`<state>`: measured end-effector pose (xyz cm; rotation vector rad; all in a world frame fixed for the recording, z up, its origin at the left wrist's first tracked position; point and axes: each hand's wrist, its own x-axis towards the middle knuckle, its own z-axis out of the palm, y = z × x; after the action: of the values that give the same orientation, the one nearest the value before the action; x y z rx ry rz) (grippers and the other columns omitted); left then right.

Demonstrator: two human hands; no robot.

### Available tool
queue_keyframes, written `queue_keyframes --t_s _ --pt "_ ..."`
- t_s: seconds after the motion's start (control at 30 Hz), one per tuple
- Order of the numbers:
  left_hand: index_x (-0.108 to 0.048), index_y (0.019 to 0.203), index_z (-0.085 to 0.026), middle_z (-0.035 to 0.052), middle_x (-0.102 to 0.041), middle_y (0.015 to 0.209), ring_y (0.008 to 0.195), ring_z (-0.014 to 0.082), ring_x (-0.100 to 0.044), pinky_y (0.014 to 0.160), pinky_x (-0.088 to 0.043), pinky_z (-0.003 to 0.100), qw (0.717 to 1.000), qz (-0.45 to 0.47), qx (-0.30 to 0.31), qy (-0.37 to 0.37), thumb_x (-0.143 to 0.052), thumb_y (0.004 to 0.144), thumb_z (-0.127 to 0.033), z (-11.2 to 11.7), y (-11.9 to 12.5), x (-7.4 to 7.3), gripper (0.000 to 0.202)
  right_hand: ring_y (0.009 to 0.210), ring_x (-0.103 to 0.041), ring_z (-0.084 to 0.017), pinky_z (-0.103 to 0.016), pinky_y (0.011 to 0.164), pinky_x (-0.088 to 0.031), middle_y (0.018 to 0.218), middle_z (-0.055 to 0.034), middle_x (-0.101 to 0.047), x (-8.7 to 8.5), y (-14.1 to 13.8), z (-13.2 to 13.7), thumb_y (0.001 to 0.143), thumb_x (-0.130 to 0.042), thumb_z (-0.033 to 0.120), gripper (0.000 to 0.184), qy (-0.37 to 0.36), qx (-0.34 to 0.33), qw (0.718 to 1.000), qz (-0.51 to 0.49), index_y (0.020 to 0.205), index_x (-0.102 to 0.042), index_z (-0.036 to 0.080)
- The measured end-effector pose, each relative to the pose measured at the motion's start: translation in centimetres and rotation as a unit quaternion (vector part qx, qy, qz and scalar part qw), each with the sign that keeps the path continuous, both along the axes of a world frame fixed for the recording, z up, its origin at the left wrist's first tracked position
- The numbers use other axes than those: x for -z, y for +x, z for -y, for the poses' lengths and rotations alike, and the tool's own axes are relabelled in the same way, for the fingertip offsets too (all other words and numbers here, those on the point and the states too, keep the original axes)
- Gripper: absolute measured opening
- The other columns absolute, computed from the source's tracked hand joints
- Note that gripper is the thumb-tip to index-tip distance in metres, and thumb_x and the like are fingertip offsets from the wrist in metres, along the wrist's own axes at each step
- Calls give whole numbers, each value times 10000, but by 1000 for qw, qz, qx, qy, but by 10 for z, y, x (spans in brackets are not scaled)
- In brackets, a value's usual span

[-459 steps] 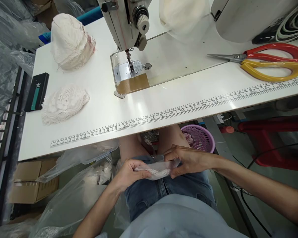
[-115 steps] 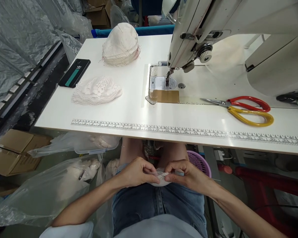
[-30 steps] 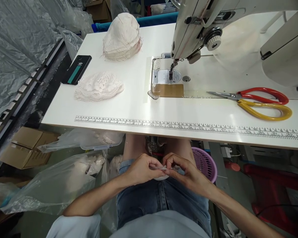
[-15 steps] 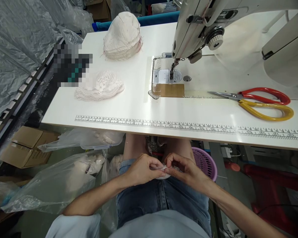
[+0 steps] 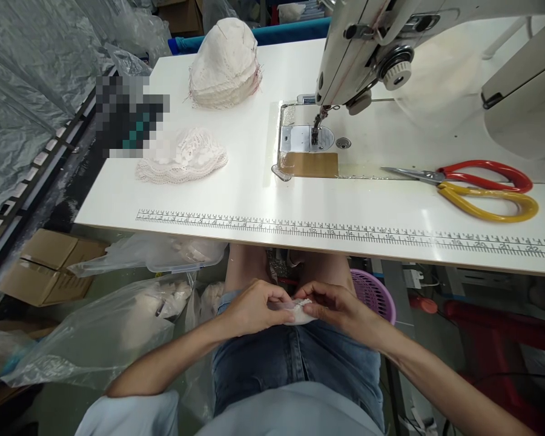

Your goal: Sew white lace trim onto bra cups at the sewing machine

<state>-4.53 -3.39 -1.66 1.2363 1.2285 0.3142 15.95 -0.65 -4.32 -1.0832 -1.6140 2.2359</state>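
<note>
Above my lap, a small white piece of fabric (image 5: 301,312) is stretched between both hands. My left hand (image 5: 262,310) pinches its left side with thumb and fingers. On the other side my right hand (image 5: 333,307) grips it the same way, partly covering it. The piece looks like a lace-edged cloth cup, though much of it is hidden by fingers. On the table beyond lie a white lace piece (image 5: 181,157) and a stack of white fabric cups (image 5: 226,65) with loose threads at the edge.
A sewing machine (image 5: 363,66) stands on the white table (image 5: 245,194), its needle over the metal plate. Scissors (image 5: 463,181) with red and yellow handles lie right of it. Plastic bags (image 5: 104,333), a cardboard box (image 5: 49,266) and a purple basket (image 5: 375,297) are below.
My hands have moved slightly apart, so more of the white fabric shows between them. The things on the table have stayed in place.
</note>
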Motion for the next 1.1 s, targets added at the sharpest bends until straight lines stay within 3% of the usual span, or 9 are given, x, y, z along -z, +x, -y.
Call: queue_keyframes --t_s 0.43,0.77,1.1 --pt "-715 837 -141 25 -708 782 699 139 -609 606 -425 183 1000 2 12 -29 -679 704 -247 2 -16 -11 174 719 -497 -134 -248 656 -370 747 -5 -558 -5 3 -6 782 -642 411 230 -112 7 993 -29 763 -624 183" --pt "-707 835 -143 -1 -648 732 674 123 -539 570 -359 185 999 19 9 -44 -701 688 -276 5 -16 -11 198 799 -519 -159 -266 707 -398 828 -22 -587 -5 6 -4 810 -605 422 228 -86 7 996 -29 809 -637 196" --pt "-684 713 -140 -20 -589 677 624 94 -488 547 -324 183 1000 14 16 -12 -705 697 -242 8 -16 -14 106 684 -474 -127 -241 615 -362 731 -7 -543 -7 5 2 806 -583 479 321 -39 -2 999 -2 779 -600 159"
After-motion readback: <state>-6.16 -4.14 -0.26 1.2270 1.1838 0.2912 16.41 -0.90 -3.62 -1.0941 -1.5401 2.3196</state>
